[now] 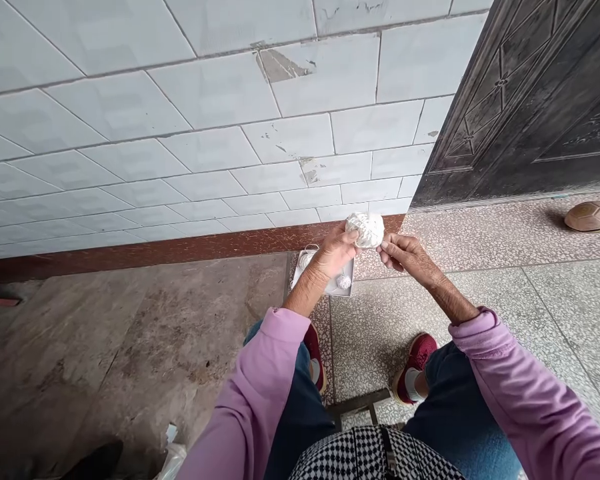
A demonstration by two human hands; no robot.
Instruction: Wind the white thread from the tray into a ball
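Ball (pixel 366 229) appears well wound, clasped in left hand (pixel 336 252), right hand (pixel 405 257) pinched together at its edge; cord (pixel 307 259) and smaller ball (pixel 344 282) lie in tray (pixel 333 289), amount left unclear.

A white tiled wall (pixel 180 100), chipped in places, rises at the far side above a red-brown skirting (pixel 130 255). A dark panelled door (pixel 530 93) stands far right. Speckled terrazzo (pixel 510 293) covers the right; the stained, dimmer ground (pixel 180 320) at left may be concrete.
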